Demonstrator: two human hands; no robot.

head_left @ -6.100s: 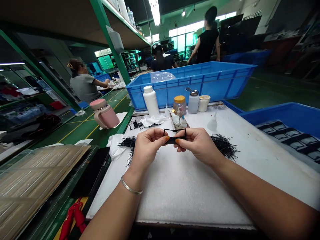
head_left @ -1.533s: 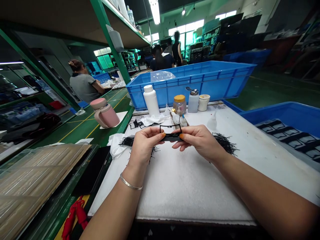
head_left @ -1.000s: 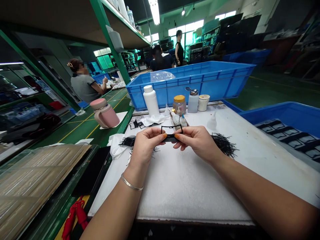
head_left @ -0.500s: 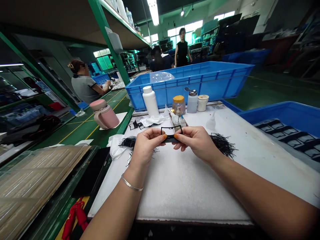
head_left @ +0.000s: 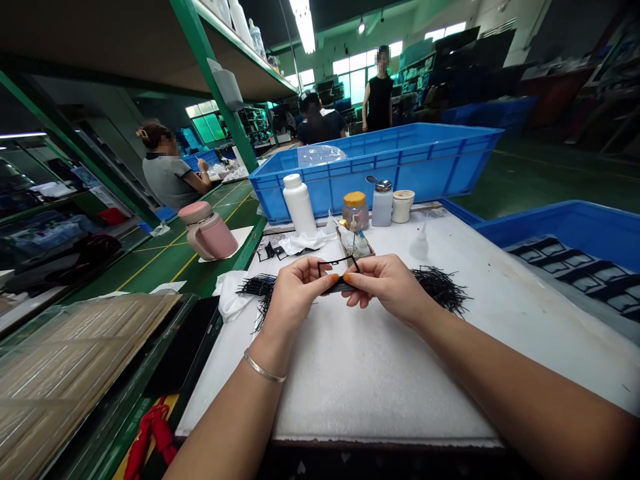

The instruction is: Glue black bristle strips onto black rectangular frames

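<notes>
Grip: your left hand (head_left: pixel 298 287) and right hand (head_left: pixel 389 283) pinch the black frame (head_left: pixel 340 287) above the white tabletop (head_left: pixel 370 373).

Left hand (head_left: pixel 296 288), right hand (head_left: pixel 389 283), both pinched

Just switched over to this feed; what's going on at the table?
A person's left hand and right hand pinch a small black frame between them, over the white tabletop. Thin black strips lie piled on both sides. Behind, a white bottle stands in front of a blue bin.
</notes>
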